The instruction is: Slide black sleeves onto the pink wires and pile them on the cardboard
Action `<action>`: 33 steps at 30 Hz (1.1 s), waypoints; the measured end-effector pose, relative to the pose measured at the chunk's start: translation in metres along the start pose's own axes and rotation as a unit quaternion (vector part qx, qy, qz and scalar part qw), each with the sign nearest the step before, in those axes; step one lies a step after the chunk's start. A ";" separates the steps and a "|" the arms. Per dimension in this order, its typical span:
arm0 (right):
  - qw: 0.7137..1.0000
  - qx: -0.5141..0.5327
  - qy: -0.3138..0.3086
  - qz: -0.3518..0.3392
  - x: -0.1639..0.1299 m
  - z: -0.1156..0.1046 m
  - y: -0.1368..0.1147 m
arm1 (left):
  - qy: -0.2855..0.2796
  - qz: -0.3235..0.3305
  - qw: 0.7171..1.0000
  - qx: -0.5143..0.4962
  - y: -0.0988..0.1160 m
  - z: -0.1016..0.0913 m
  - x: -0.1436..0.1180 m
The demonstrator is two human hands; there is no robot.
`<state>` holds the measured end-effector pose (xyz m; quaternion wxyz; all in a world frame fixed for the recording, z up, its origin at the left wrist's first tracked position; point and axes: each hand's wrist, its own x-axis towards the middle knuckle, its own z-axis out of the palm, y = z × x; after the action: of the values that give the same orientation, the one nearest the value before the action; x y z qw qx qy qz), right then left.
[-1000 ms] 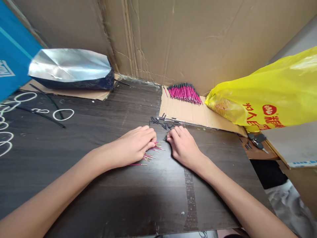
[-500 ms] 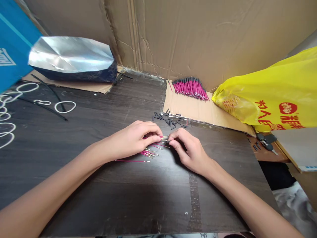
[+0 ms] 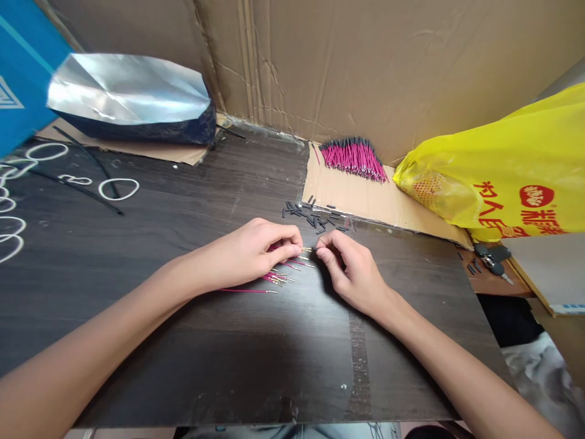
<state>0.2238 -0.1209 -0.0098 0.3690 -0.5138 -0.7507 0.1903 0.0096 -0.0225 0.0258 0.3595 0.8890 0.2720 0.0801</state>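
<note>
Head view, centre of the frame: left hand point(image 3: 249, 253) pinches a thin pink wire point(image 3: 305, 249) between thumb and forefinger with its gold tip pointing right, while the right hand point(image 3: 351, 268) closes its fingertips on what looks like a small black sleeve at that tip, too small to be sure. Loose pink wires point(image 3: 276, 277) lie on the dark table point(image 3: 228, 347) just below the left hand, black sleeves point(image 3: 315, 218) are scattered just above, and a finished bundle point(image 3: 354, 158) rests on cardboard point(image 3: 365, 201) beside the yellow bag point(image 3: 503, 177) at right. Doing this well probably means keeping wire and sleeve in one straight line, gripping near the tip so it cannot bend
</note>
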 end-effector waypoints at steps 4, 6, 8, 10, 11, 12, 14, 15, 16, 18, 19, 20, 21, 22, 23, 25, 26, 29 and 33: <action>1.000 -0.011 0.008 0.001 0.000 -0.001 -0.001 | -0.005 -0.001 1.000 -0.003 0.001 0.001 0.000; 1.000 -0.012 0.009 0.001 0.000 -0.002 0.000 | -0.005 -0.004 1.000 -0.004 0.001 0.001 0.001; 1.000 -0.014 0.008 -0.002 0.000 -0.002 0.000 | -0.008 -0.008 1.000 -0.005 0.002 0.000 0.001; 1.000 -0.018 0.011 -0.005 0.000 -0.002 0.000 | -0.010 -0.012 1.000 -0.005 0.003 0.000 0.001; 1.000 -0.020 0.013 -0.006 0.000 -0.002 0.001 | -0.011 -0.014 1.000 -0.005 0.003 0.000 0.001; 1.000 -0.021 0.015 -0.007 0.000 -0.002 0.001 | -0.012 -0.015 1.000 -0.004 0.004 0.000 0.000; 1.000 -0.022 0.015 -0.009 0.000 -0.002 0.001 | -0.012 -0.015 1.000 -0.002 0.004 0.000 0.000; 1.000 -0.022 0.015 -0.011 0.000 -0.002 0.001 | -0.013 -0.014 1.000 -0.001 0.004 0.000 0.000; 1.000 -0.023 0.014 -0.014 0.000 -0.002 0.001 | -0.013 -0.013 1.000 0.000 0.004 0.001 0.000; 0.999 -0.025 0.014 -0.020 0.000 -0.002 0.002 | -0.013 -0.013 1.000 0.002 0.004 0.000 0.001; 0.999 -0.026 0.014 -0.023 0.000 -0.002 0.002 | -0.014 -0.013 1.000 0.003 0.004 0.000 0.001; 0.999 -0.028 0.015 -0.025 0.000 -0.002 0.002 | -0.015 -0.014 1.000 0.005 0.004 0.000 0.001; 0.999 -0.029 0.015 -0.027 0.000 -0.002 0.003 | -0.016 -0.016 1.000 0.007 0.004 0.000 0.000; 0.999 -0.030 0.017 -0.030 0.000 -0.002 0.003 | -0.017 -0.016 1.000 0.009 0.004 0.000 0.000; 0.999 -0.032 0.018 -0.033 -0.001 -0.003 0.003 | -0.017 -0.015 1.000 0.011 0.004 0.000 0.000; 0.998 -0.039 0.018 -0.044 -0.001 -0.003 0.003 | -0.016 -0.012 1.000 0.013 0.003 0.000 0.000; 0.998 -0.045 0.016 -0.050 -0.001 -0.003 0.003 | -0.015 -0.010 1.000 0.014 0.003 0.000 0.000; 0.995 -0.068 0.009 -0.066 -0.002 -0.002 0.003 | -0.014 -0.004 1.000 0.015 0.002 0.001 0.001; 0.996 -0.063 0.011 -0.070 -0.003 0.000 0.002 | -0.004 0.015 1.000 0.024 0.001 0.004 0.002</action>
<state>0.2257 -0.1225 -0.0115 0.3569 -0.4839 -0.7913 0.1109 0.0137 -0.0245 0.0236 0.3381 0.9016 0.2588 0.0757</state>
